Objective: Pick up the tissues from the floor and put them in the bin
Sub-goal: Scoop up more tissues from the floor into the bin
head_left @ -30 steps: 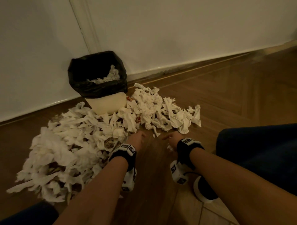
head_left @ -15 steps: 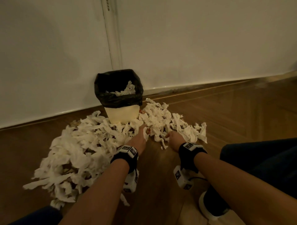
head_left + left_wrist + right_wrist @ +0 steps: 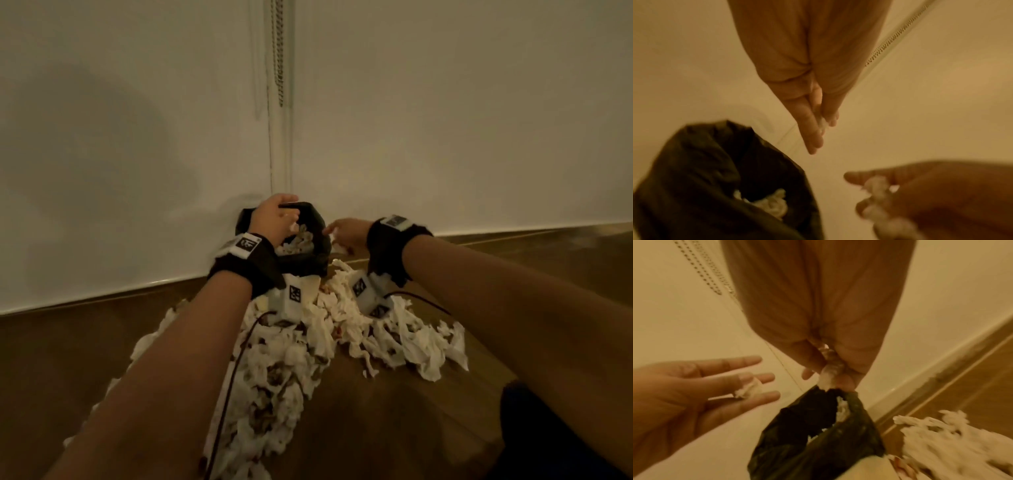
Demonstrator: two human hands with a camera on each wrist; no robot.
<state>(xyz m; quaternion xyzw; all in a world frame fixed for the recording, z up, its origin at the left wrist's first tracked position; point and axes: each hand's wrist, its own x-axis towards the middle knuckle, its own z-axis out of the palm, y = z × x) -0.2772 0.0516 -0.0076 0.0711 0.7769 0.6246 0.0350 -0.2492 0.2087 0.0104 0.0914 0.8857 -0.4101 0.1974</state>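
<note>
1. Where the pale wall (image 3: 445, 120) meets the wooden floor (image 3: 394, 411), a bead chain (image 3: 280, 51) hangs down the wall above the bin.
2. Spread over the floor in front of the bin lies a big heap of crumpled white tissues (image 3: 291, 359), reaching toward the person.
3. Lined with a black bag, the bin (image 3: 301, 263) stands against the wall and already holds some tissues inside.
4. Over the bin's mouth the left hand (image 3: 274, 219) has straight, spread fingers, with a small scrap of tissue (image 3: 750, 388) lying against them.
5. Just beside the bin's right edge, the right hand (image 3: 346, 231) pinches a tissue wad (image 3: 828, 376) between thumb and curled fingers.
</note>
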